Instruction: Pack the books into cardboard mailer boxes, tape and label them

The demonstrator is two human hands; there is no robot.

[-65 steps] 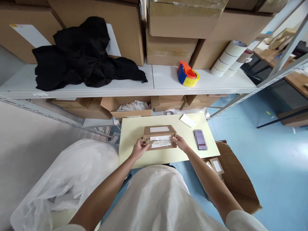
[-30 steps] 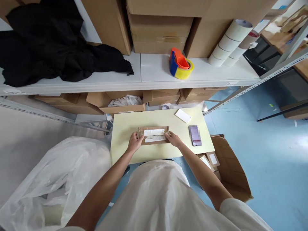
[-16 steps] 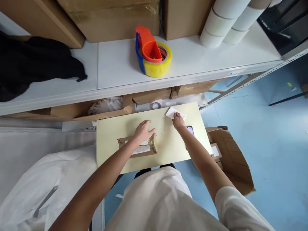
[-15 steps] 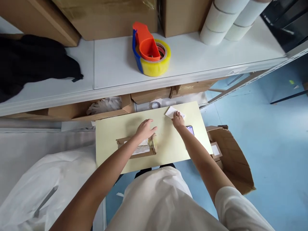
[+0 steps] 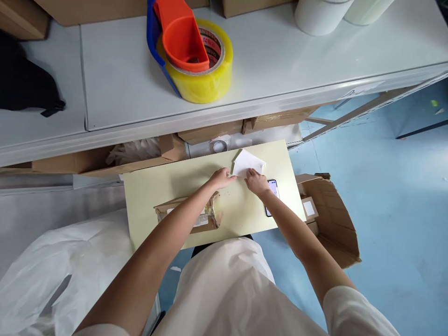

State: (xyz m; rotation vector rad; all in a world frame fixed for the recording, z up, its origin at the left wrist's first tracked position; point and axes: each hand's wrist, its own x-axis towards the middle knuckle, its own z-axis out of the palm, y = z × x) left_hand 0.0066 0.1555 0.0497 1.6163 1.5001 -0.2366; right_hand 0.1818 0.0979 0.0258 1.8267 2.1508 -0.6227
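Head view: pinching white paper (image 5: 248, 161), flat, seemingly layered, in right hand (image 5: 257, 182), near far edge of table (image 5: 241, 212). Holding left hand (image 5: 220, 178), thumb parted from fingers, by left corner; can't tell if touching. Can't see middle of box (image 5: 211, 215) behind left arm (image 5: 168, 233).

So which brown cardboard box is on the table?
The small box partly hidden by the left forearm; the others are on shelves or down beside the table.

Packing area or stockroom, metal shelving (image 5: 280, 60), cardboard boxes (image 5: 331, 210), tape dispenser (image 5: 185, 46), small worktable (image 5: 245, 205)
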